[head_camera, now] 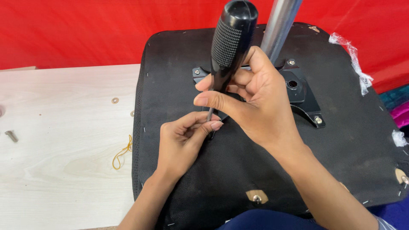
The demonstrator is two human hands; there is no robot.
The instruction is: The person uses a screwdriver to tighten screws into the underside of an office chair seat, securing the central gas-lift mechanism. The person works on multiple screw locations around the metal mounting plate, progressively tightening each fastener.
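Observation:
My right hand (255,102) grips a screwdriver with a black textured handle (232,38), held upright with its metal shaft pointing down. My left hand (185,140) pinches the shaft near its tip, just above the black fabric underside of a chair seat (204,174). Both hands hover over the seat's black metal mounting plate (304,96), which is partly hidden by my right hand. A silver metal column (279,23) rises from the plate behind the screwdriver.
The seat lies upside down on a pale wooden table (64,162). On the table are a bolt (11,136), a washer (115,100) and a yellow rubber band (122,152). Red fabric (85,30) hangs behind. Clear plastic wrap (355,59) clings to the seat's right edge.

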